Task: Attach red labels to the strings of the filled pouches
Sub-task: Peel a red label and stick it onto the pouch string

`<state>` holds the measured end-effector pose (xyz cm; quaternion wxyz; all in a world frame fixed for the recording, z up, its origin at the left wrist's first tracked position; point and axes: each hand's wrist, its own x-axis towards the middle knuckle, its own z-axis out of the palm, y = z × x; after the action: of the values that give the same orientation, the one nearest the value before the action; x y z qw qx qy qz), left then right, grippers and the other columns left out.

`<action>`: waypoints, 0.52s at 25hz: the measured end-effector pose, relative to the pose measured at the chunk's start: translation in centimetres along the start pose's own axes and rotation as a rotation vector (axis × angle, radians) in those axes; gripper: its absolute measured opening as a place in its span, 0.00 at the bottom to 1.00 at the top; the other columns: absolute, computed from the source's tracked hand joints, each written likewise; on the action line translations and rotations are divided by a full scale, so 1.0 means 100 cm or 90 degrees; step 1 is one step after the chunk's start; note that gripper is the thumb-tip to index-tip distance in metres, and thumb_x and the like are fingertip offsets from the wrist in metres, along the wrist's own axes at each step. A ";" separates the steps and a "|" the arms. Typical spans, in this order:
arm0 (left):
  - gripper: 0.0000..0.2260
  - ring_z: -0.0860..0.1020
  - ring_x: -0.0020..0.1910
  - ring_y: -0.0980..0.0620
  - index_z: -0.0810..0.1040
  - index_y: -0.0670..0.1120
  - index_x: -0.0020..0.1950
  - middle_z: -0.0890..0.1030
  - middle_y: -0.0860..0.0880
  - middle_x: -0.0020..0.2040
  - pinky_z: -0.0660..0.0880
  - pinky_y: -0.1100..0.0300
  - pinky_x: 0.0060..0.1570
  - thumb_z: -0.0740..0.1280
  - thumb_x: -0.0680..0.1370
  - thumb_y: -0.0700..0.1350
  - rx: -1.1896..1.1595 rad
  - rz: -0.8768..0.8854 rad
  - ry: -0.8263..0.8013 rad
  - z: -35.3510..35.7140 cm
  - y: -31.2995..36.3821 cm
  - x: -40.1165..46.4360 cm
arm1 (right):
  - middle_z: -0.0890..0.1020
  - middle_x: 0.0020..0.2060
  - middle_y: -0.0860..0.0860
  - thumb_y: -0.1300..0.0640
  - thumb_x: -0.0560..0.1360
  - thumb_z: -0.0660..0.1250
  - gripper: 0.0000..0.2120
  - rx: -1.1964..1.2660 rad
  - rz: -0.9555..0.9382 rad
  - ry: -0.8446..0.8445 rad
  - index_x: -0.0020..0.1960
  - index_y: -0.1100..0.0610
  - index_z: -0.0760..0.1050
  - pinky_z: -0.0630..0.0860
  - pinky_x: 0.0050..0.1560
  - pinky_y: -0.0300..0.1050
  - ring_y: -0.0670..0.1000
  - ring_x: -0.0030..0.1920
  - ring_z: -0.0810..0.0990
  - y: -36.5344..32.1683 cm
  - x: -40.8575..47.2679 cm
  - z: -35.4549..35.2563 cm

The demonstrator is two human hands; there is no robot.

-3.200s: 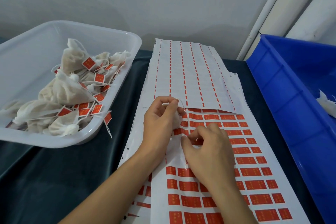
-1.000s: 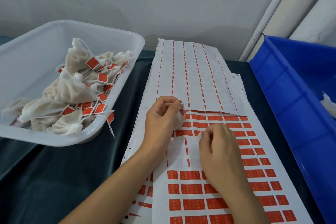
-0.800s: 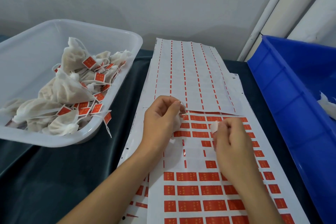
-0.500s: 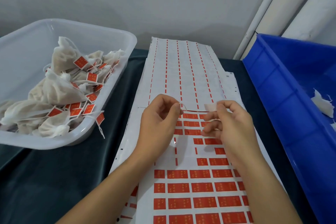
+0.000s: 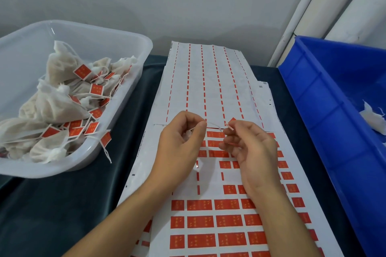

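The thin white string (image 5: 215,125) runs in a shallow sag between the two hands, held up above the label sheet (image 5: 211,223). At its right end a red label (image 5: 232,120) sits pinched at the fingertips of the right hand (image 5: 248,148), only a small red corner poking above them. A moment ago that hand was down on the sheet, picking at the red rows; it has since lifted, label in tow, and come across to meet the string. So the peel is done and the sticking is what's in hand now, I'd say: the label looks about to be folded over the string (whether it already grips the string I can't tell from here).

The left hand (image 5: 181,142) has hardly budged. Its thumb and forefinger are closed on the string's other end, the remaining fingers curled around the pale pouch (image 5: 188,134), of which just a bit of gauze shows in the palm. The right hand's thumb and forefinger are clamped on the label, its other fingers loosely bent beneath. Both forearms reach in from below, wrists raised off the sheet.

Behind the hands lies a used sheet (image 5: 208,85) with only thin red strips left. To the left, the clear tub (image 5: 133,81) holds finished pouches (image 5: 60,106) with red tags on. At right, the blue bin (image 5: 325,110) holds something white, probably pouches waiting.
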<state>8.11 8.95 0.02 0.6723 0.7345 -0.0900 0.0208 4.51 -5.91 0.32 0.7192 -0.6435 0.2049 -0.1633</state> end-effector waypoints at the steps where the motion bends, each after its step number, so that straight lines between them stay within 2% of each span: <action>1: 0.04 0.85 0.50 0.54 0.80 0.56 0.50 0.85 0.59 0.47 0.85 0.55 0.51 0.68 0.84 0.49 0.004 0.002 0.000 0.000 0.000 0.000 | 0.88 0.45 0.51 0.50 0.81 0.69 0.07 0.011 -0.010 -0.001 0.49 0.48 0.86 0.85 0.46 0.48 0.53 0.45 0.88 -0.001 -0.001 0.000; 3: 0.03 0.85 0.50 0.55 0.80 0.56 0.51 0.84 0.60 0.47 0.85 0.57 0.50 0.67 0.84 0.50 0.009 0.000 -0.002 0.001 -0.001 0.000 | 0.88 0.44 0.49 0.48 0.81 0.68 0.07 -0.004 -0.042 0.010 0.49 0.46 0.85 0.86 0.46 0.48 0.52 0.44 0.87 -0.002 -0.001 -0.001; 5: 0.03 0.85 0.50 0.56 0.80 0.56 0.51 0.85 0.61 0.48 0.85 0.60 0.49 0.67 0.84 0.51 0.005 -0.006 -0.012 0.002 -0.001 0.000 | 0.87 0.44 0.48 0.46 0.79 0.70 0.06 -0.031 -0.084 0.002 0.55 0.42 0.83 0.86 0.45 0.46 0.50 0.44 0.87 -0.003 -0.002 -0.001; 8: 0.04 0.85 0.49 0.57 0.80 0.57 0.50 0.84 0.61 0.47 0.84 0.62 0.49 0.67 0.84 0.51 0.016 -0.003 -0.017 0.002 -0.002 -0.001 | 0.87 0.44 0.49 0.44 0.75 0.72 0.18 -0.019 -0.094 -0.061 0.64 0.37 0.76 0.84 0.44 0.40 0.51 0.45 0.87 -0.002 -0.003 -0.004; 13: 0.04 0.85 0.48 0.56 0.80 0.57 0.50 0.84 0.59 0.45 0.81 0.66 0.47 0.67 0.84 0.49 0.023 0.018 -0.041 0.001 -0.003 0.000 | 0.87 0.47 0.46 0.47 0.77 0.71 0.09 -0.065 -0.120 -0.116 0.57 0.45 0.82 0.83 0.43 0.38 0.49 0.48 0.87 -0.003 -0.006 -0.004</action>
<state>8.15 8.90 -0.27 0.6551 0.7457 -0.1213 0.0083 3.81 -6.04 0.60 0.6825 -0.7080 0.0857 -0.1600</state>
